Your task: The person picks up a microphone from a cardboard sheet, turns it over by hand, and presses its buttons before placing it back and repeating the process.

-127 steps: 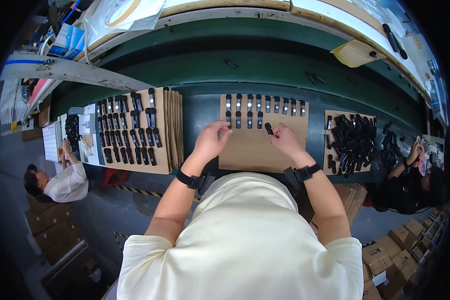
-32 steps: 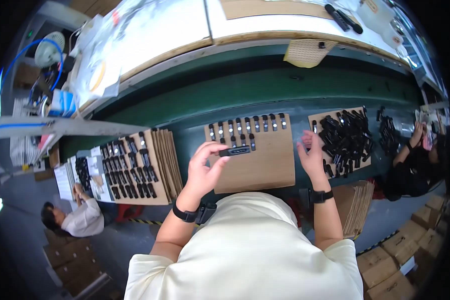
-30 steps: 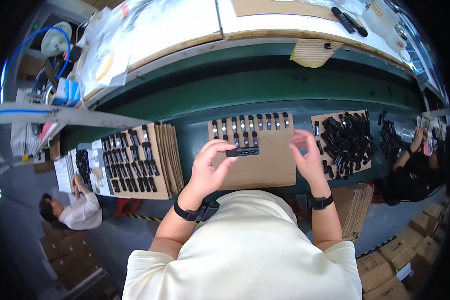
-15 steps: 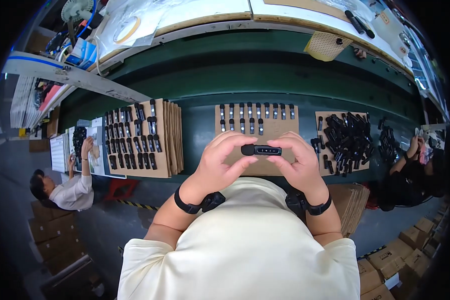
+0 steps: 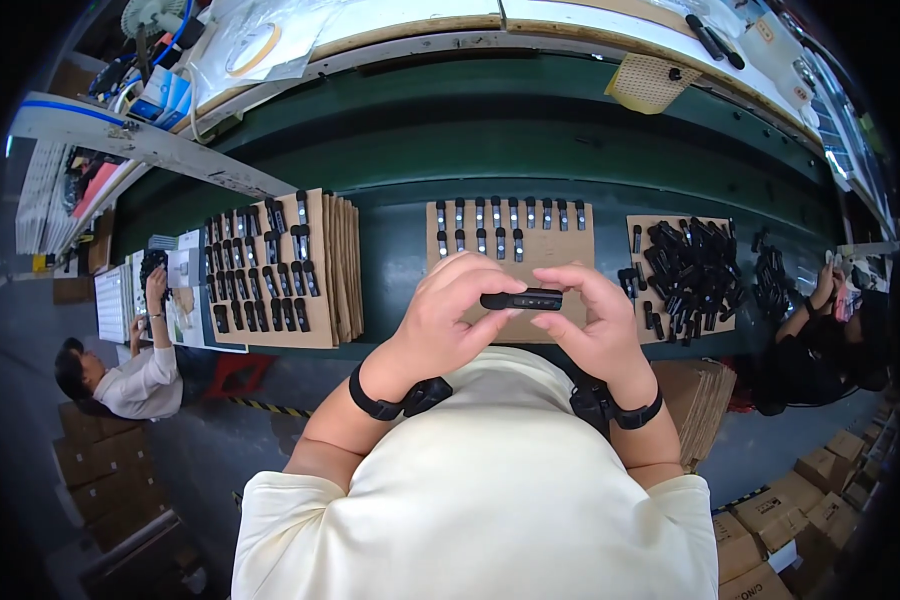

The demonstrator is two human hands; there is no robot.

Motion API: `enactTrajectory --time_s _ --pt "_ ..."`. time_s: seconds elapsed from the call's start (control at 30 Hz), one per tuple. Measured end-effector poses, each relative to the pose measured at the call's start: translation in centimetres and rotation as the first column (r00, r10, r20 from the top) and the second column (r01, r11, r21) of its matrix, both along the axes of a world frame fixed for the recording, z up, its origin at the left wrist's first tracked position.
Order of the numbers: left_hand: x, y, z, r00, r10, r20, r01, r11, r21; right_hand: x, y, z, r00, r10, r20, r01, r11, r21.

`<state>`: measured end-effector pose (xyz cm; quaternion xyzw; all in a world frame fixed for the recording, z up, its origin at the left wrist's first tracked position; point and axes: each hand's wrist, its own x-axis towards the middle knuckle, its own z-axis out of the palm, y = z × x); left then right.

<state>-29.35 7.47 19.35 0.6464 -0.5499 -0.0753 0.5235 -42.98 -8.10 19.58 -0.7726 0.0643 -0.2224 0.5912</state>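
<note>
In front of my chest, a small black microphone [image 5: 538, 299] with a rounded, foam-like end lies sideways, tilted so its side with small marks shows partly. My left hand [image 5: 455, 305] pinches it near the rounded end between thumb and fingers. Around the other end, my right hand [image 5: 600, 315] has thumb and index finger spread, with a small gap above and below the microphone. Beyond my hands, a cardboard sheet [image 5: 560, 246] carries two rows of similar microphones [image 5: 496, 215] standing in line; its near part is partly hidden by my hands.
Left, stacked cardboard sheets [image 5: 342, 270] bear several rows of microphones. Right, another cardboard sheet [image 5: 660, 222] holds a loose heap of microphones [image 5: 692, 270]. A raised white shelf [image 5: 390, 28] crosses the far side. Co-workers sit at left [image 5: 135, 385] and right [image 5: 820, 350].
My right thumb and index finger have spread away from the microphone. It has rolled slightly in my left hand, turning its marked face. The view has shifted a little.
</note>
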Motion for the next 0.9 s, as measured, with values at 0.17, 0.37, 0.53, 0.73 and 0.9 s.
enactTrajectory --time_s 0.17,0.37,0.53,0.73,0.9 --pt "-0.2 0.0 0.0 0.998 0.006 -0.06 -0.004 1.0 0.024 -0.1 -0.5 -0.8 0.999 0.038 -0.038 -0.037 0.999 0.028" --pt "0.4 0.6 -0.4 0.927 -0.005 -0.375 0.042 0.995 0.089 0.4 -1.0 -1.0 0.986 0.014 0.165 0.041 0.944 -0.326" --pt "0.7 0.6 -1.2 0.906 0.08 -0.415 0.008 0.978 0.207 0.9 -1.1 -1.2 0.991 0.003 0.136 0.053 0.915 -0.4" --pt "1.7 -0.4 -2.2 0.969 0.038 -0.243 0.014 0.978 0.208 1.5 -1.1 -1.6 1.0 -0.018 -0.009 0.011 0.884 -0.468" --pt "2.3 -1.2 -5.3 0.984 0.128 -0.121 -0.083 0.942 0.325 2.3 -1.6 -6.2 0.954 -0.048 -0.295 -0.036 0.962 -0.272"
